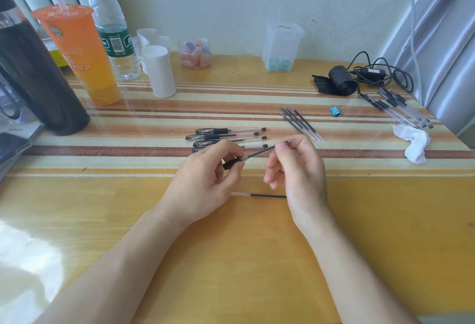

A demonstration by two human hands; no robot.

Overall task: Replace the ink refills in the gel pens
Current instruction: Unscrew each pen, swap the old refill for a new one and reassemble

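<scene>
The wooden counter [231, 246] carries a striped mat across its middle. At its far left stand a tall dark flask [33, 74] and an orange drink cup [79, 53].

Over the near edge of the mat the left hand [205, 177] grips a pen body [232, 162], its fingers [237, 154] curled closely round it so that only a black section and a short clear end show. The right hand [295, 167] pinches a refill [262, 152] near its tip between thumb and forefinger, the other fingers [272, 177] loosely bent and touching nothing. The refill slants up to the right, its lower end in the clear end of the pen body.

Just behind the hands lies a row of capped pens [226, 137]. Further right on the mat lie loose refills [299, 123], side by side. A single refill [259, 196] lies flat on the bare wood under the hands, partly hidden by the right wrist. A small blue binder clip [334, 111] sits beyond the loose refills.
</scene>
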